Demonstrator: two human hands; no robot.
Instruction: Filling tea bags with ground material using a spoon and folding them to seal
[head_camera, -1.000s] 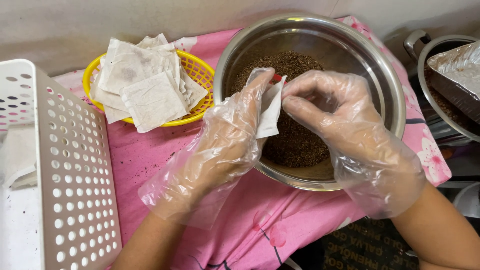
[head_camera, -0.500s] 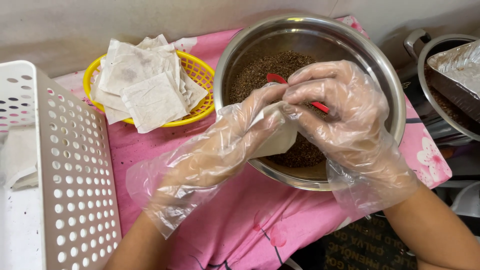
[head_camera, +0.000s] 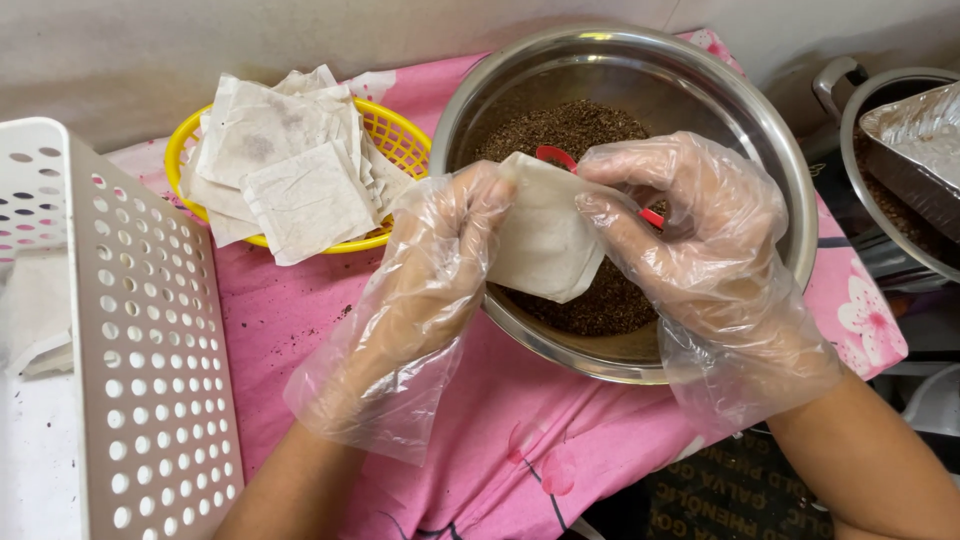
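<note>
So from up here both my hands are over the steel bowl (head_camera: 770, 140), which sits around 1 o'clock on the pink tabletop (head_camera: 300, 310). Left hand (head_camera: 430, 290) has its grip pinched shut on the near edge of a white pouch (head_camera: 545, 245), right hand (head_camera: 690, 240) is closed on the far edge and I think it's also got a red scoop (head_camera: 556, 156) tucked in there, only bits of red poke out. Pouch hangs right above the brown grains (head_camera: 570, 130), probably so any spill drops back in. Yellow basket (head_camera: 395, 135) with a pile of pouches sits at 11 o'clock, close enough to grab. White perforated crate (head_camera: 150, 360) at 9, foil tray (head_camera: 915, 150) at 3
</note>
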